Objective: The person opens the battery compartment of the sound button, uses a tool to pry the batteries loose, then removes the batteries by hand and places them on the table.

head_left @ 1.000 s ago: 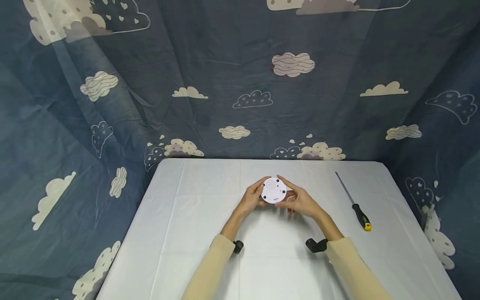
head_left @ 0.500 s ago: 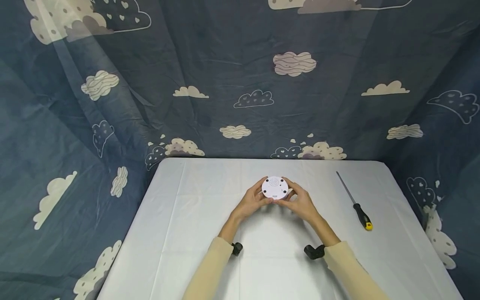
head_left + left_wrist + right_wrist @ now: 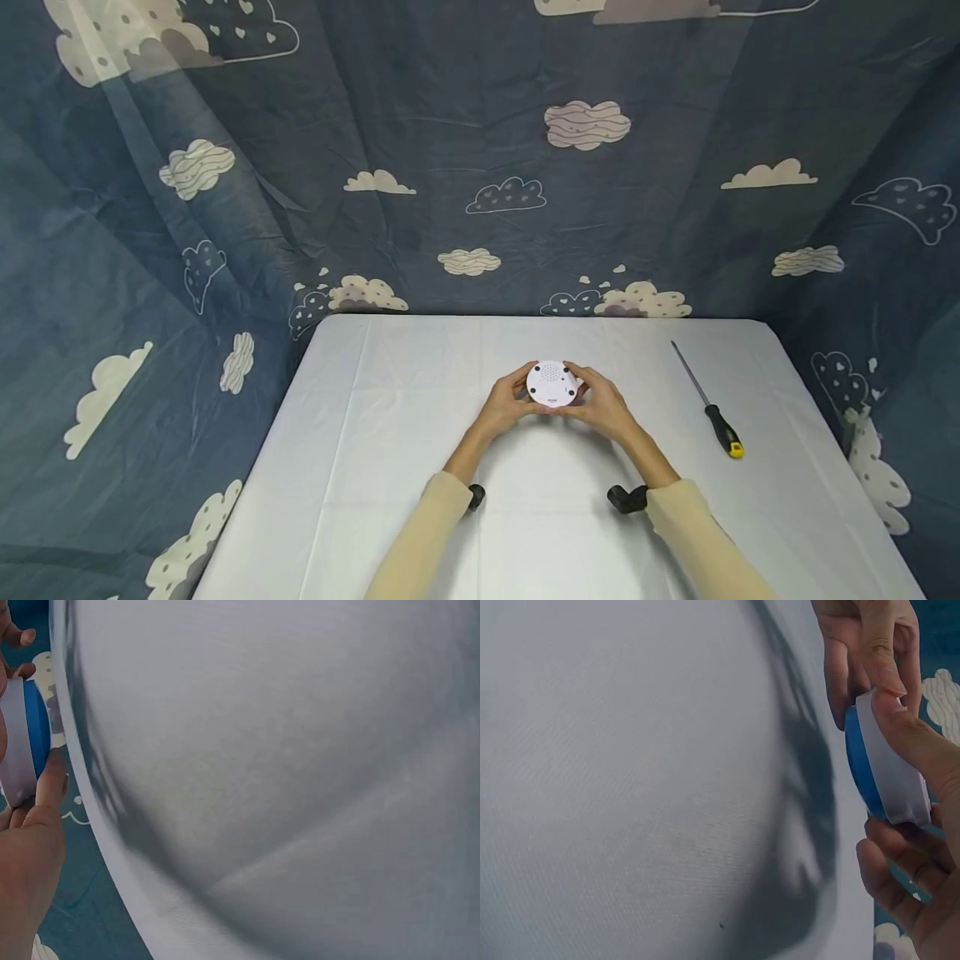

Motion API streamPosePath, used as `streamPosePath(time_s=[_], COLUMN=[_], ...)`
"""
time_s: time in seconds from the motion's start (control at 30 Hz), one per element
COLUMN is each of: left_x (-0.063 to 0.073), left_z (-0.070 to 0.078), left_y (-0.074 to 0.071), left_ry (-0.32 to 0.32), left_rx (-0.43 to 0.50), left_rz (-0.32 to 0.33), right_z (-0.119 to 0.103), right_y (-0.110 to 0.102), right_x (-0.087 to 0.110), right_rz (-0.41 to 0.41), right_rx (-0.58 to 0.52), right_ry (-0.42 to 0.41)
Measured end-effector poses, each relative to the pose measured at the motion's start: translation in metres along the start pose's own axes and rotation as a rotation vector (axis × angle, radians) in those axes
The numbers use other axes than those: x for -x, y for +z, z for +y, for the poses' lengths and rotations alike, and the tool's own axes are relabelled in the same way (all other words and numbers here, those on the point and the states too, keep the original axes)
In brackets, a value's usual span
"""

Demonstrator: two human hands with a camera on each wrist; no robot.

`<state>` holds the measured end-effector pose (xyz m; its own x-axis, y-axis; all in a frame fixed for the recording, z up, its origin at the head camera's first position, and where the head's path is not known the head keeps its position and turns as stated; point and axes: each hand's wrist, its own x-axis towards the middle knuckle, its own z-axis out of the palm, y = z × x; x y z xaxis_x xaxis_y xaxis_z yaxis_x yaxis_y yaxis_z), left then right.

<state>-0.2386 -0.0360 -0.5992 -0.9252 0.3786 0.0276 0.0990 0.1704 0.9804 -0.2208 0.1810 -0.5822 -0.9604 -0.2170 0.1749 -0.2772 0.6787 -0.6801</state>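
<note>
Both hands hold a round white device (image 3: 552,383) with a blue far side, raised over the table. In the head view its white underside faces the camera, showing small dark feet near the rim and a patch of tiny holes. My left hand (image 3: 506,402) grips the left edge, fingers above and thumb below. On the opposite edge, my right hand (image 3: 604,408) grips in the same way. The right wrist view shows the device's white side wall and blue face (image 3: 863,769) edge-on between the hands. Only part of the blue face (image 3: 37,727) appears at the left wrist view's edge.
A screwdriver (image 3: 717,422) with a black and yellow handle lies on the right side of the white-covered table (image 3: 405,467). Dark blue cloud-printed cloth (image 3: 420,133) hangs behind and on both sides. A black wrist mount (image 3: 627,499) sits at the right sleeve.
The device has turned in the hands, so its feet now sit evenly left and right, and its tilt has varied. Both thumbs have come together at its lower edge. The screwdriver stays put.
</note>
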Motion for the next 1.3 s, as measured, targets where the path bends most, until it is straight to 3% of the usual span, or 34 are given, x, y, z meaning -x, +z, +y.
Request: streamPosePath(time_s=[0.17, 0.4, 0.77, 1.3], left_x=[-0.003, -0.003, -0.012, -0.013], left_z=[-0.009, -0.014, -0.010, -0.003], left_y=[0.003, 0.006, 0.006, 0.007], left_ry=[-0.020, -0.026, -0.053, -0.050], left_rx=[-0.014, -0.022, -0.113, -0.123], left_rz=[0.001, -0.026, -0.040, -0.062], right_z=[0.005, 0.009, 0.002, -0.011], right_y=[0.006, 0.011, 0.003, 0.005], right_x=[-0.002, 0.001, 0.002, -0.002], right_rz=[-0.055, -0.054, -0.046, 0.022], right_rx=[0.023, 0.060, 0.115, 0.557], right_ry=[0.031, 0.022, -0.115, -0.333])
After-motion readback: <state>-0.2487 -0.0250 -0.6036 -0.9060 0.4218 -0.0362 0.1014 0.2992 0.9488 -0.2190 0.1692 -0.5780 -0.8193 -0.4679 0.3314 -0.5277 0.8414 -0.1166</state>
